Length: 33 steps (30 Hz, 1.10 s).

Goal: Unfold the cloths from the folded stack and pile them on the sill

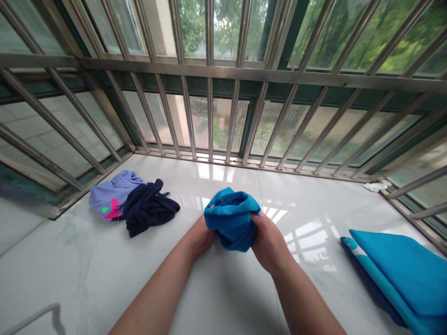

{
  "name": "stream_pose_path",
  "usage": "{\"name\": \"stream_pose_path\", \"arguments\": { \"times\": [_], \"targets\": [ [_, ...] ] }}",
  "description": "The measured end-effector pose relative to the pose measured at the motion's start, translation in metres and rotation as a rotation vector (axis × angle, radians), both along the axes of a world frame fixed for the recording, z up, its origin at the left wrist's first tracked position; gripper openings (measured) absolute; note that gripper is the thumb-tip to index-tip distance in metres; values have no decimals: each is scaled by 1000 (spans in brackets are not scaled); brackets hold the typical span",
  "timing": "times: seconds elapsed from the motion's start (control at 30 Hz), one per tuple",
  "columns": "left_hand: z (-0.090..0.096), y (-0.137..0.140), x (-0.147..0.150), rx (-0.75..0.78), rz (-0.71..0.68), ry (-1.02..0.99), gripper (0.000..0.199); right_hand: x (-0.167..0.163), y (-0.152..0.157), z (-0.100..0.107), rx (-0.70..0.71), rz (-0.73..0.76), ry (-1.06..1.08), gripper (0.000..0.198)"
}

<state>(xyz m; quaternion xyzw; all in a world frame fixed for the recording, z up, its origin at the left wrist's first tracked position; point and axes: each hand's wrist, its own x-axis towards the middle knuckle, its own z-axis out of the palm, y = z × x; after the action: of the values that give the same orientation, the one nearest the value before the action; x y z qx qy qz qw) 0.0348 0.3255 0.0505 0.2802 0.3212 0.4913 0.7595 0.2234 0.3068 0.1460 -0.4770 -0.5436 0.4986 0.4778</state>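
A bunched blue cloth garment [234,223] is held up between my two hands, above the white tiled surface. My left hand [202,235] grips its left side, and the cloth hides most of those fingers. On the right side, my right hand [270,239] has the fabric pinched between thumb and fingers. The garment's upper edge gapes in loose folds, and I cannot tell which kind of garment it is.
Crumpled at the left lie a lavender garment [110,195] with a pink and green print and a dark navy one [150,209]. Folded blue cloths [401,270] are stacked at the right. Metal bars [209,116] before windows border the white surface [115,279]; a white scrap [375,187] sits in the right corner.
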Motion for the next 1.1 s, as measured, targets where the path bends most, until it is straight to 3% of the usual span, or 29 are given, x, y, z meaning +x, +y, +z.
{"name": "stream_pose_path", "arguments": {
  "times": [0.07, 0.23, 0.37, 0.5, 0.57, 0.63, 0.7, 0.8, 0.87, 0.97, 1.1],
  "targets": [
    [1, 5, -2, -6, 101, 20, 51, 11, 6, 4, -36, -134, 218, 29],
    [-9, 20, -11, -46, 495, 3, 49, 63, 43, -10, 120, -662, 512, 20],
    [-17, 26, -13, -55, 615, -12, 45, 86, 54, -28, 161, -862, 381, 28],
    [-16, 26, -10, -5, 611, -16, 49, 72, 40, -22, 341, -954, 58, 32],
    [-12, 23, -10, 7, 554, -55, 47, 60, 32, -18, 440, -792, -243, 24],
    [-7, 18, -12, 18, 420, -109, 44, 48, 28, -19, 515, -475, -529, 20],
    [-3, 10, -15, 41, 234, -151, 41, 39, 27, -27, 565, -147, -708, 31],
    [1, -1, -19, 92, -32, -168, 39, 29, 26, -38, 466, 184, -849, 77],
    [1, -5, -21, 104, -115, -166, 41, 26, 23, -37, 301, 349, -913, 84],
    [0, -4, -23, 62, -24, -180, 43, 28, 19, -26, 98, 496, -914, 48],
    [-4, 5, -26, -30, 300, -214, 49, 39, 20, -13, 48, 454, -940, 20]
  ]
}}
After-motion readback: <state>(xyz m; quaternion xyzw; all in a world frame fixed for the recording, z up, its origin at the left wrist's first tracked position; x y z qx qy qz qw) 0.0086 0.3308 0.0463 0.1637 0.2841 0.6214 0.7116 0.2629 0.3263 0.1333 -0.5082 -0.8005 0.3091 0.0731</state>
